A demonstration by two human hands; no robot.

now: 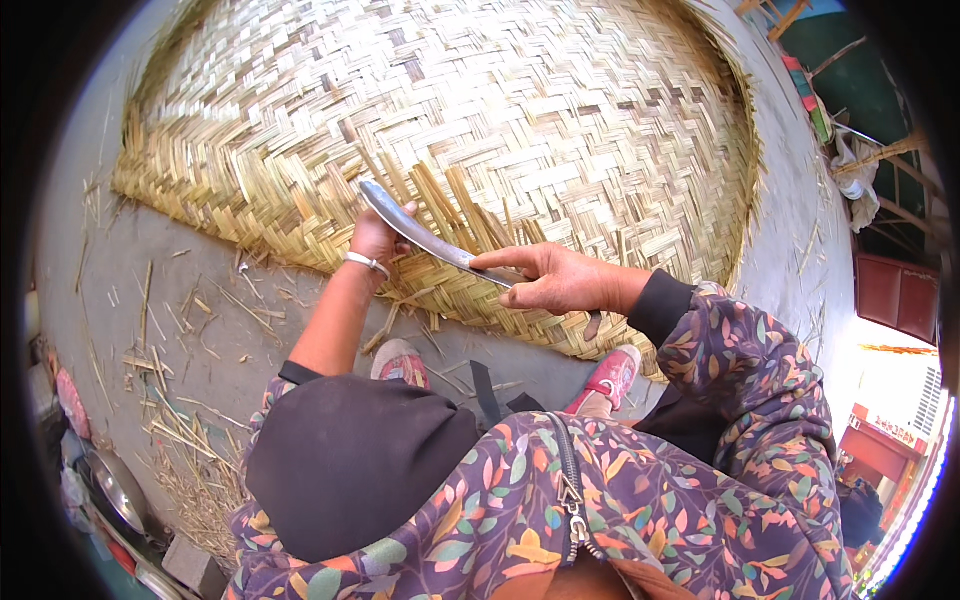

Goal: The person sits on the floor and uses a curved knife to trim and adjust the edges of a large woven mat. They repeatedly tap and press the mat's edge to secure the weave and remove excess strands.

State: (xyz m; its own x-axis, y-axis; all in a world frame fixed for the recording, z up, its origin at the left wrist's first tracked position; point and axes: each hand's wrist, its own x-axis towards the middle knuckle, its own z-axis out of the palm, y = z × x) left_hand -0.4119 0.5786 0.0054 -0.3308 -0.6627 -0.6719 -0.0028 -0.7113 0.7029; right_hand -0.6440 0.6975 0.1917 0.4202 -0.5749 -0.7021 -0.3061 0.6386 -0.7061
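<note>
A large woven mat [450, 90] of pale split-reed strips lies before me, its near edge folded into a thick plaited border. Loose strip ends [440, 195] stick up from this border. In my right hand [570, 280] is a knife with a long, curved metal blade [425, 235]; its index finger stretches along the blade, and a brown end shows below the palm. The blade slants up and left across the border. My left hand [380, 238], with a white bangle at the wrist, is closed at the border beside the blade's tip. What its fingers hold is partly hidden.
Cut strips and straw scraps [190, 430] litter the grey floor at the left. A metal basin [118, 490] and a grey block [195, 567] sit at lower left. My red shoes [612, 375] are close to the mat's edge. Wooden poles [890, 150] and a dark red panel [897, 298] stand at right.
</note>
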